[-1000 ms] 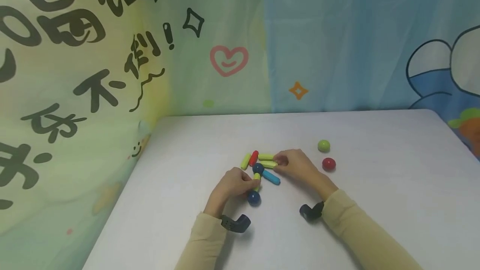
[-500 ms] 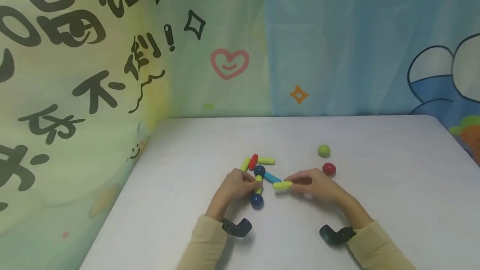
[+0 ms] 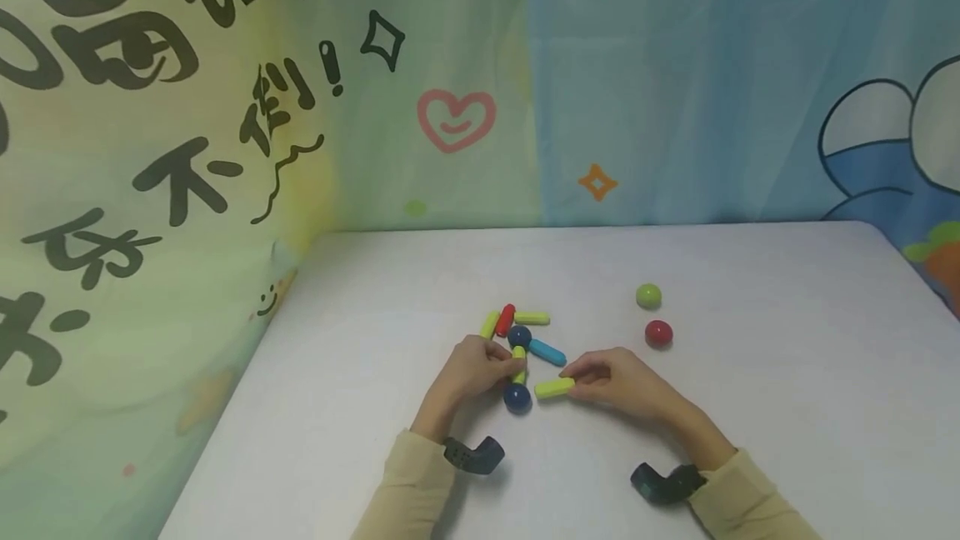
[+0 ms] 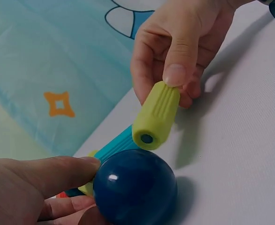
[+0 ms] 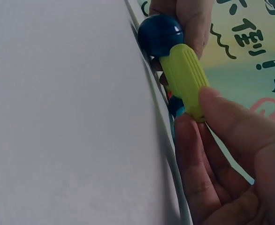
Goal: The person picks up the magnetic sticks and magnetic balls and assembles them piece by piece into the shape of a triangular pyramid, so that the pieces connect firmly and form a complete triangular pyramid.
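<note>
Between thumb and fingers, my right hand (image 3: 626,383) pinches a yellow-green rod (image 3: 554,388) by one end. A dark hole shows in the rod's free end in the left wrist view, close to the near dark blue ball (image 4: 135,187) but apart from it in the head view. My left hand (image 3: 474,369) pinches another yellow-green rod (image 3: 519,363), which joins that near ball to a far dark blue ball (image 3: 519,337). From the far ball a blue rod (image 3: 547,352) slants out to the right.
Beyond the far ball lie a red rod (image 3: 506,320), a yellow-green rod (image 3: 532,318) and another yellow-green rod (image 3: 489,325) partly behind my left hand. A green ball (image 3: 648,297) and a red ball (image 3: 658,333) sit on the white table (image 3: 787,357) to the right.
My right hand has taken a yellow-green rod from beside the far yellow-green rod and brought it toward me, close to the near blue ball. My left hand keeps its grip with little movement.
</note>
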`<state>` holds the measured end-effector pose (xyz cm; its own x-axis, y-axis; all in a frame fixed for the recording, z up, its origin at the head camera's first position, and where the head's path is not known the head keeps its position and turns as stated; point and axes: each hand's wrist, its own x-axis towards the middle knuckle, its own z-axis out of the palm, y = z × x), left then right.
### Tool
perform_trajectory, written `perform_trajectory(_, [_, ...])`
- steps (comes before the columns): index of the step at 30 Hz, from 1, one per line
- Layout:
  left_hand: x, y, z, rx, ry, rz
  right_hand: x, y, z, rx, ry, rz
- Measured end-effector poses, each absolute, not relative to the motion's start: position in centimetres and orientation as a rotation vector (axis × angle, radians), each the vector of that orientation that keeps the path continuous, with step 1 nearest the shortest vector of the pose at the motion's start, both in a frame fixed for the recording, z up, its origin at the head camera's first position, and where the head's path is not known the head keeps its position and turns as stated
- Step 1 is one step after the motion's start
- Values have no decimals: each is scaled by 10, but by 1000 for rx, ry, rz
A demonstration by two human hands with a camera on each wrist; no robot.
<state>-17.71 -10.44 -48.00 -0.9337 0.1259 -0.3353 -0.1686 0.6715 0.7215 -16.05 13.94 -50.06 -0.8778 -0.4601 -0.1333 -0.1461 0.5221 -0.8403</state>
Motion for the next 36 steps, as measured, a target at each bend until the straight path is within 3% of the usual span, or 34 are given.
perform_trajectory(13, [-174,-106,-481,-37,2529,1161,-156,133,-496,-487,2475,-1238])
perform_trajectory(21, [-176,-105,-483,-52,2529,1166,-171,190,-473,-325,3027,-1153])
perform_trajectory(27, [-175,-106,-483,-66,2536,1152,-175,222,-473,-299,2976,-968])
perform_trajectory(36, [-176,-104,-481,-59,2542,1133,-173,205,-474,-379,2831,-1004])
